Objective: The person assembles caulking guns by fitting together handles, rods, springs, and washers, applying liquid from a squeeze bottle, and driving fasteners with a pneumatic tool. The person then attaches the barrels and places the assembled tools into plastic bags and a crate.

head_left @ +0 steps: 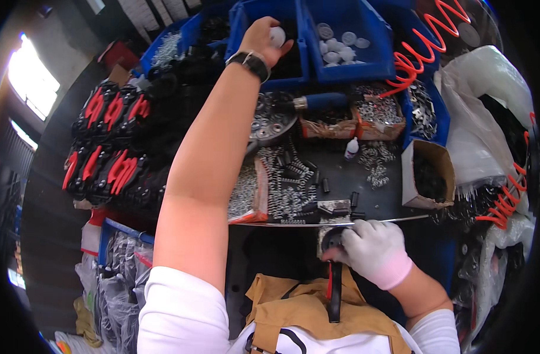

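Observation:
My bare left hand (261, 44), wearing a black wristwatch (250, 66), is stretched far forward over the blue bins. Its fingers are closed around a white round plastic cap (277, 36). Close to my body, my right hand (379, 251) in a white glove grips a black handle-shaped tool with a red lever (335, 289). The tool's rounded black head (332, 238) sits at the bench edge, partly covered by my fingers. Similar white plastic discs (340, 50) lie in the blue bin (355, 72) right of my left hand.
Black-and-red tools (107, 165) are stacked at the left. Springs (287, 194) lie loose on the bench beside a box of small metal parts (246, 192). A small white bottle (352, 148), an open cardboard box (420, 171) and red coiled hoses (417, 59) are at the right.

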`<action>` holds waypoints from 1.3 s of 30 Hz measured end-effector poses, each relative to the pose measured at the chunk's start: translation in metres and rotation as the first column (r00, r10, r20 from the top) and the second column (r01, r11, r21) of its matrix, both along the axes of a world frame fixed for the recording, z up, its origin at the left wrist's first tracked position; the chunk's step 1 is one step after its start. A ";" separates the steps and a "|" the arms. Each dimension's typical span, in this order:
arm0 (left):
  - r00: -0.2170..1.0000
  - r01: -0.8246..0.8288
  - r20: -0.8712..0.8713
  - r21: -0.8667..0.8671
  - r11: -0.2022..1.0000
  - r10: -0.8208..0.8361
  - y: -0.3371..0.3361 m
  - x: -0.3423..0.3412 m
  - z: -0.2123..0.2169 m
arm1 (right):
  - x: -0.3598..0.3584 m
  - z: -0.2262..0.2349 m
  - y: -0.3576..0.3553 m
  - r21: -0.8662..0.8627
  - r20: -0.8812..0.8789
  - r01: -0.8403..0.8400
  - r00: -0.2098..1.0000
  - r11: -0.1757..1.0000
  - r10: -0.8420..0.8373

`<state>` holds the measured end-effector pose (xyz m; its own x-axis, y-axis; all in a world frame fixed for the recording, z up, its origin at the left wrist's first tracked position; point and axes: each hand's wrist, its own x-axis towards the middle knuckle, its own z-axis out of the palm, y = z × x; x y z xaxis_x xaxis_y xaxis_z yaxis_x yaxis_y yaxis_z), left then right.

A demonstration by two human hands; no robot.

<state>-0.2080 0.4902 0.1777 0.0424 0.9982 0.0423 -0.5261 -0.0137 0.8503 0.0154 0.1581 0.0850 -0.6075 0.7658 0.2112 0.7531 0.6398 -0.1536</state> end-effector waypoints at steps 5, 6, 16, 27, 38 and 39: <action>0.361 0.184 -0.931 0.004 0.983 -0.064 -0.040 -0.079 -0.040 | 0.005 -0.019 0.005 0.122 -0.654 -0.098 0.740 0.988 0.154; 0.056 0.318 -0.998 0.021 0.948 0.004 -0.048 -0.092 -0.051 | 0.015 -0.029 0.002 0.053 -0.681 -0.110 0.723 0.993 0.116; -0.464 0.377 -0.857 0.039 0.925 0.226 -0.071 -0.112 -0.096 | 0.018 -0.050 0.001 -0.214 -0.755 -0.092 0.647 0.972 -0.105; 0.256 0.226 -0.925 0.340 0.913 0.281 -0.165 -0.055 -0.076 | 0.019 -0.062 -0.010 -0.346 -0.888 -0.047 0.340 0.937 -0.310; 0.875 0.343 -0.319 -0.119 0.932 -0.363 -0.320 0.002 -0.137 | 0.007 -0.059 -0.001 -0.157 -0.859 -0.035 0.497 0.987 -0.119; 0.892 0.321 -0.293 -0.124 0.939 -0.344 -0.323 0.003 -0.143 | 0.008 -0.062 0.001 -0.093 -0.781 -0.031 0.622 0.995 -0.053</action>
